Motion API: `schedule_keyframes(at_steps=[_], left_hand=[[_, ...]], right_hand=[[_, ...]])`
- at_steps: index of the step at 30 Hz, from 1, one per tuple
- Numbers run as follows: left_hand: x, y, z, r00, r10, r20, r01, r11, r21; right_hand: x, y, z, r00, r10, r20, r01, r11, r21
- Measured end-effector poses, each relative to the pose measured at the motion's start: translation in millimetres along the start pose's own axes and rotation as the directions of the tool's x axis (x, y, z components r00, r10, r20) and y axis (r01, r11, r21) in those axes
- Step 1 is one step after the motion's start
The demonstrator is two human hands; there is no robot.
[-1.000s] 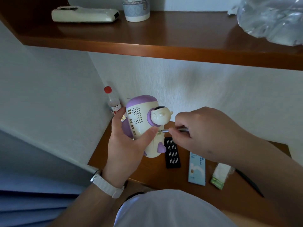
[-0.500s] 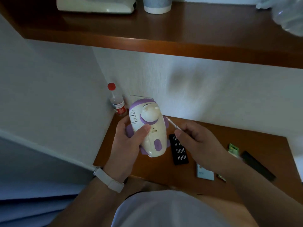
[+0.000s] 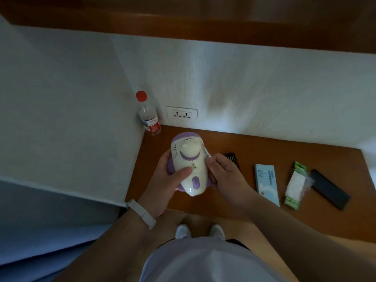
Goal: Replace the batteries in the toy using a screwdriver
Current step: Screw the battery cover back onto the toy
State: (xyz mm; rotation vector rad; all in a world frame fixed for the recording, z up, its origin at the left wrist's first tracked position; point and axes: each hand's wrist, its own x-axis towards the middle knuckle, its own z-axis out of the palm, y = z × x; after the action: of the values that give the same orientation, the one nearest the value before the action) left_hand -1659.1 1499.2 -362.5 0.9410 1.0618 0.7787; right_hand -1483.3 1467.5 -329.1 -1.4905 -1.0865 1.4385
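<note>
toy held up, screw side facing me
left hand (image 3: 162, 181) curls round the toy (image 3: 189, 167) above the desk (image 3: 264, 216), thumb by the screw to steady it; screwdriver (image 3: 206, 152) alongside, pinched in the right hand (image 3: 224, 177), tip off the screw; battery pack (image 3: 295, 185) waits far right.

No wording can be read for certain. The light-blue box (image 3: 266, 184) on the desk carries a column of dark characters down its face, too blurred to make out. The red label (image 3: 153, 125) on the water bottle (image 3: 147, 110) and the green print on the battery pack (image 3: 296, 186) are illegible too.
</note>
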Motion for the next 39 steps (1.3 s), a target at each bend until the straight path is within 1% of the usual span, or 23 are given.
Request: schedule_keyframes(at_steps=[5,8,11,16,19,24,29,35,39], left_hand=[[22,-26,-24,0.991,-0.090,0.095,0.090,0.996,0.009],[35,-40,-28,0.988,-0.113,0.108,0.115,0.993,-0.009],[44,-54,-32,0.978,-0.166,0.123,0.171,0.985,-0.034],[55,-70,-40,0.965,-0.223,0.141,0.232,0.971,-0.056],[59,-74,-40,0.960,-0.232,0.158,0.243,0.968,-0.056],[67,-71,-44,0.956,-0.217,0.196,0.231,0.972,-0.053],[70,-73,-50,0.960,-0.210,0.187,0.223,0.974,-0.046],[67,-69,-51,0.958,-0.206,0.200,0.219,0.975,-0.040],[63,-65,-55,0.963,-0.199,0.181,0.201,0.980,0.009]], right_hand=[[17,32,12,0.998,0.035,-0.056,-0.035,0.999,0.000],[30,57,17,0.991,0.085,-0.103,-0.086,0.996,-0.008],[40,78,23,0.985,0.112,-0.132,-0.121,0.990,-0.067],[46,96,28,0.981,0.094,-0.169,-0.124,0.977,-0.175],[49,103,28,0.981,0.092,-0.173,-0.129,0.968,-0.214],[56,102,31,0.982,0.065,-0.180,-0.107,0.967,-0.233],[58,97,36,0.986,0.029,-0.164,-0.071,0.965,-0.252],[58,97,35,0.988,0.048,-0.148,-0.085,0.963,-0.255],[50,93,32,0.983,0.062,-0.174,-0.106,0.961,-0.256]])
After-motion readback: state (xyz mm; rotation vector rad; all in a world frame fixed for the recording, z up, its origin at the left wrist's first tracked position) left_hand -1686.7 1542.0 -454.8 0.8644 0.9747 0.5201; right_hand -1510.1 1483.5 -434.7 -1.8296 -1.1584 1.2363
